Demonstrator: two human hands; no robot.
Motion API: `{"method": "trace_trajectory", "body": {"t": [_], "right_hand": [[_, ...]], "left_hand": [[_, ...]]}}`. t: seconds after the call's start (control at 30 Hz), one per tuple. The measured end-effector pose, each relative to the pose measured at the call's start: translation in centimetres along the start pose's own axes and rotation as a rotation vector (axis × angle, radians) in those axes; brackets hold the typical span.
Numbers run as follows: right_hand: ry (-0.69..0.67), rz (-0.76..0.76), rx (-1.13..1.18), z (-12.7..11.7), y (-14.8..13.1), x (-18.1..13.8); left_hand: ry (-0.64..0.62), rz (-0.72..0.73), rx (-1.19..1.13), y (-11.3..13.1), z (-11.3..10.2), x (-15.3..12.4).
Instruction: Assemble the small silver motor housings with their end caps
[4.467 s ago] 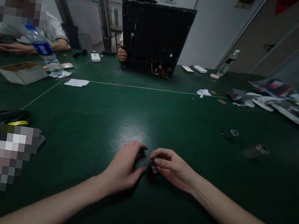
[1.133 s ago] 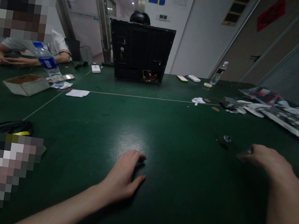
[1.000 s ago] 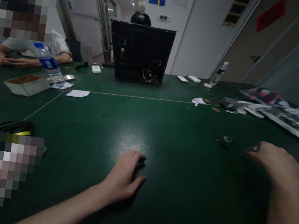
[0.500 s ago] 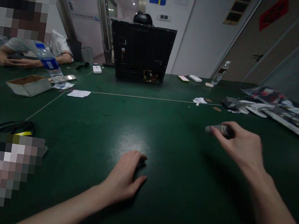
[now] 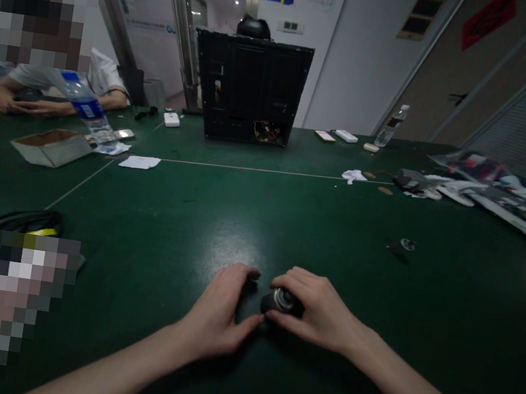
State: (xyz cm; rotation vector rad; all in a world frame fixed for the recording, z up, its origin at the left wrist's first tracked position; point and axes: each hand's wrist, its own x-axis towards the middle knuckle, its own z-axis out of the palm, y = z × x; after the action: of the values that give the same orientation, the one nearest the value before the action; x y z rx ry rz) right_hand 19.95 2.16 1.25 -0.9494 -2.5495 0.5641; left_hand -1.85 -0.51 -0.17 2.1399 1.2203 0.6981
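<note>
My right hand (image 5: pixel 318 309) is wrapped round a short black cylinder with a shiny metal ring at its end (image 5: pixel 282 299), low over the green table. Its exact kind does not show. Close to its left side is my left hand (image 5: pixel 224 312), resting on the table with fingers apart and curved, holding nothing. The left thumb tip reaches the near edge of the cylinder; whether it touches is unclear. Farther right on the table lies a small dark piece with a light round end (image 5: pixel 405 246).
A black-backed panel with exposed wires (image 5: pixel 253 91) stands at the back. On the left are an open box (image 5: pixel 52 148), a water bottle (image 5: pixel 89 109), coiled black cable (image 5: pixel 25 220) and a seated person. Gloves and a loaded tray (image 5: pixel 523 224) lie at the right edge.
My right hand has swung left and nearer with the black cylinder, coming beside my left hand. The small dark piece now shows where that hand was. My left hand has barely moved.
</note>
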Motion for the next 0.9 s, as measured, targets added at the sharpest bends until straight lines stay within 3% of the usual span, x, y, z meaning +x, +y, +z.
{"method": "trace_trajectory", "body": {"t": [0.43, 0.63, 0.9], "right_hand": [[0.106, -0.007, 0.194, 1.6, 0.7, -0.2], [0.072, 0.023, 0.22, 1.4, 0.2, -0.1], [0.113, 0.189, 0.673, 1.7, -0.8, 0.3]], "left_hand": [[-0.014, -0.001, 0.022, 0.2, 0.1, 0.1], [-0.009, 0.001, -0.014, 0.4, -0.1, 0.1], [-0.051, 0.021, -0.086, 1.3, -1.1, 0.1]]}}
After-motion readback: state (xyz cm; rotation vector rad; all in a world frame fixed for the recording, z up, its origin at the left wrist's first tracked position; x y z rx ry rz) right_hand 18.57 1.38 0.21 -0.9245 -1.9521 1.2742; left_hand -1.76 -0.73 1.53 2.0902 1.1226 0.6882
